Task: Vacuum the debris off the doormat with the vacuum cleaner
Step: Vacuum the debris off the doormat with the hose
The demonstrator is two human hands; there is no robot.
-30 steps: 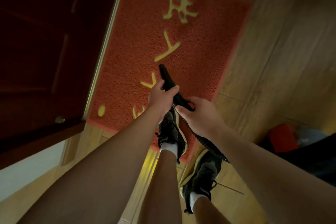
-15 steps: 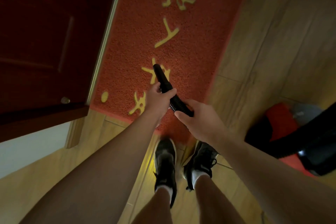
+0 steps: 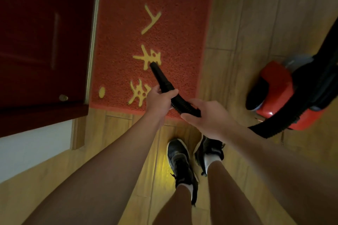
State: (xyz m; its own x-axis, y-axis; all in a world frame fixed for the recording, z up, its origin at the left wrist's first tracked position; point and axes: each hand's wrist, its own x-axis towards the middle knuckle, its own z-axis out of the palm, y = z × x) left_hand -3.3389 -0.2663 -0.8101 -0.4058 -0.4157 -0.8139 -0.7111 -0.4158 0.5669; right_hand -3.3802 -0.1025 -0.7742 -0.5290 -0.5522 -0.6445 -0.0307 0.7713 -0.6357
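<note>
Left hand [image 3: 158, 101]: fingers and thumb wrapped round the rear of the black nozzle [image 3: 161, 78]; a firm grip.
Right hand [image 3: 207, 118]: closed over the ribbed hose [image 3: 182, 105] just behind the left hand; thumb lies along it, fingers underneath are hidden.
Nozzle tip: ahead of the left hand, angled down at the red doormat [image 3: 179, 23], over a yellow character towards the mat's near end; contact cannot be confirmed.
Vacuum cleaner [image 3: 274, 87]: red canister on the wooden floor [image 3: 256, 14], right of the right hand and well apart; the hose runs from that hand back to it.
Door [image 3: 45, 33]: dark red, left of the left hand, alongside the mat's edge.
Debris: none distinguishable against the coarse pile; lighting poor.
Progress: judged mid-task. The tip is at the near portion. The far stretch beyond the hands appears left to cover. Cleaned and uncleaned areas look alike, so the share done cannot be assessed.
</note>
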